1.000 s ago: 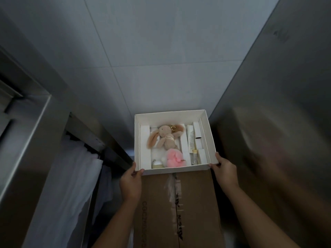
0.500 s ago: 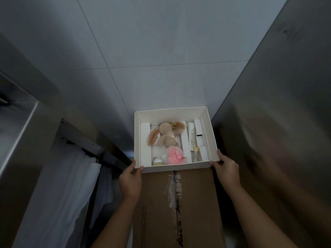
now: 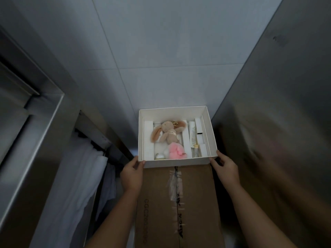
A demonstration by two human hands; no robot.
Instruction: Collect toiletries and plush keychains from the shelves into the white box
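Observation:
The white box [image 3: 211,129] sits on the far end of a brown cardboard carton [image 3: 179,203]. Inside lie a beige plush bunny keychain [image 3: 167,134], a pink fluffy keychain [image 3: 176,151], a small jar [image 3: 159,156], a slim tube [image 3: 193,135] and a small bottle [image 3: 196,150] between white foam dividers. My left hand [image 3: 131,173] grips the box's near left corner, thumb over the rim. My right hand [image 3: 225,170] holds the near right corner.
A steel cabinet [image 3: 286,104] rises close on the right. On the left are a metal frame [image 3: 41,122] and hanging white cloth [image 3: 71,185]. A pale tiled floor [image 3: 152,59] lies beyond the box.
The view shifted slightly; the box and both hands keep the same hold on the near corners, with the box sitting a little farther along the carton.

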